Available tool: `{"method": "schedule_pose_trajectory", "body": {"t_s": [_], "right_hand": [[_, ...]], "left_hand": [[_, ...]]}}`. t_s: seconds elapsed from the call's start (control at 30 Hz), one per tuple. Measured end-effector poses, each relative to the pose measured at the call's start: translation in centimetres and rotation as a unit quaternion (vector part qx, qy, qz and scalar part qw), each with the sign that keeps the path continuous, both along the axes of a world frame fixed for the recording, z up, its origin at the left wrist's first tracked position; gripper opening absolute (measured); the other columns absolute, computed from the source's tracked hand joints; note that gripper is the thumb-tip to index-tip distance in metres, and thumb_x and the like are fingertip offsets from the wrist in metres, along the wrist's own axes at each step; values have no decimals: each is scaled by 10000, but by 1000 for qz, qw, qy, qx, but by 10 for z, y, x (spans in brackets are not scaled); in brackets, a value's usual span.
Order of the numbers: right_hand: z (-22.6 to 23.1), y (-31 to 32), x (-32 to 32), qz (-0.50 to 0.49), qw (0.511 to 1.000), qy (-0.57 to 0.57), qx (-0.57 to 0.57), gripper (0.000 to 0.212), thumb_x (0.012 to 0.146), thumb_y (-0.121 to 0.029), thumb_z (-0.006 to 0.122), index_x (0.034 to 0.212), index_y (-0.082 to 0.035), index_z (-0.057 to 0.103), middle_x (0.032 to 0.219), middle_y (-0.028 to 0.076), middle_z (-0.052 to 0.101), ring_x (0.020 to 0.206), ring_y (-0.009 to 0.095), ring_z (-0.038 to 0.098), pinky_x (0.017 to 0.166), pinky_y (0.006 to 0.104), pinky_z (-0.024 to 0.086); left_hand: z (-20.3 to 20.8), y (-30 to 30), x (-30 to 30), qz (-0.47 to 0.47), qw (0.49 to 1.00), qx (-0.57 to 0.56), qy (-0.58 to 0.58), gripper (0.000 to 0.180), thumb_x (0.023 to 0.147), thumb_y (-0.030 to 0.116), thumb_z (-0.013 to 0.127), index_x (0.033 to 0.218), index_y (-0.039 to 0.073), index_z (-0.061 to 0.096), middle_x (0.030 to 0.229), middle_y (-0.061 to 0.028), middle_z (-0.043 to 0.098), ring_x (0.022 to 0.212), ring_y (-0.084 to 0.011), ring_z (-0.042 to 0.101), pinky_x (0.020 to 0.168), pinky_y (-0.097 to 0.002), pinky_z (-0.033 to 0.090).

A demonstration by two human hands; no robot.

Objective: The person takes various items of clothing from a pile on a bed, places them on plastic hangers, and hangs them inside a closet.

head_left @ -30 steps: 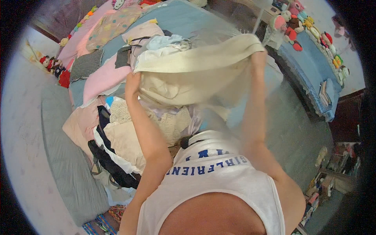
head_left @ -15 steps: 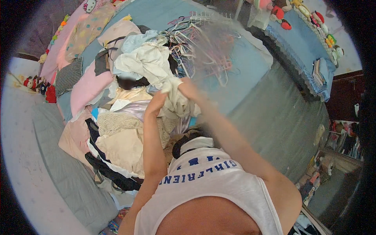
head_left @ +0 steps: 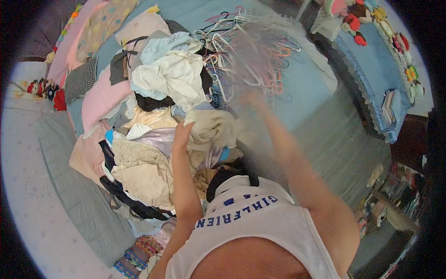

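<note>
At the near side of the clothes heap, my left hand [head_left: 182, 132] is closed on the edge of a cream garment [head_left: 213, 127], which lies bunched to its right. Stretched forward, my right hand [head_left: 252, 98] is beside the pile of hangers [head_left: 253, 69]; its fingers are blurred, and I cannot make out whether it touches one. Just beyond the cream garment lies a crumpled white garment [head_left: 174, 74], with a light blue one [head_left: 160, 49] next to it. Left of my left forearm is a beige knitted garment [head_left: 141, 153].
All this lies on a bed with a blue sheet [head_left: 302, 83]. A pink pillow [head_left: 107, 95] and a checked cushion [head_left: 81, 79] line its left side. Across a grey floor strip [head_left: 344, 144], a second blue surface [head_left: 364, 60] holds plush toys [head_left: 357, 25]. Black straps [head_left: 130, 197] trail at the near left.
My right hand has left the cream garment and moved forward and right to the hangers. My left hand keeps its hold on the garment, now slightly lower. The whole view has shifted a little.
</note>
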State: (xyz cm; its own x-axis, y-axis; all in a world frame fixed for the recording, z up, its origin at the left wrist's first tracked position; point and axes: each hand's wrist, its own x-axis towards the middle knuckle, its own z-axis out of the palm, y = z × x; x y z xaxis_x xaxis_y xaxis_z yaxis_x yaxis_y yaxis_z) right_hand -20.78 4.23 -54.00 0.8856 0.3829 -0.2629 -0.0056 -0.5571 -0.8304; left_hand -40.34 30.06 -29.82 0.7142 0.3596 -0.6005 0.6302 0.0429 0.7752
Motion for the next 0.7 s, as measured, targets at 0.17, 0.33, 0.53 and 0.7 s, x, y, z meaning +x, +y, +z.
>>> {"method": "schedule_pose_trajectory", "body": {"t_s": [0.17,0.33,0.53,0.7], "right_hand": [[43,58,26,-29,972,-41,-230,356,680,-265,653,898,5,568,902,225,579,881,362,562,775,424,451],[7,60,57,-36,962,21,-271,413,693,-216,646,993,35,515,963,201,544,935,366,535,814,428,441],[2,51,61,-68,945,-102,-305,189,726,-110,578,891,-18,567,956,191,547,845,355,575,690,418,492],[56,44,56,-105,941,-213,-240,112,789,-121,536,861,-36,553,784,172,572,706,350,578,585,439,459]], "left_hand": [[-21,25,-43,54,997,32,41,349,800,165,532,1085,-36,539,1011,-108,595,885,-186,561,771,-293,430],[2,19,-27,67,994,-13,80,357,802,169,536,1095,-36,537,994,-103,603,866,-180,573,761,-290,438],[-5,34,-14,81,990,-46,109,346,817,158,534,1097,-44,533,996,-114,602,850,-169,579,735,-269,452],[0,35,11,62,994,-39,76,341,816,162,538,1081,-52,534,998,-115,599,860,-171,571,745,-280,444]]}}
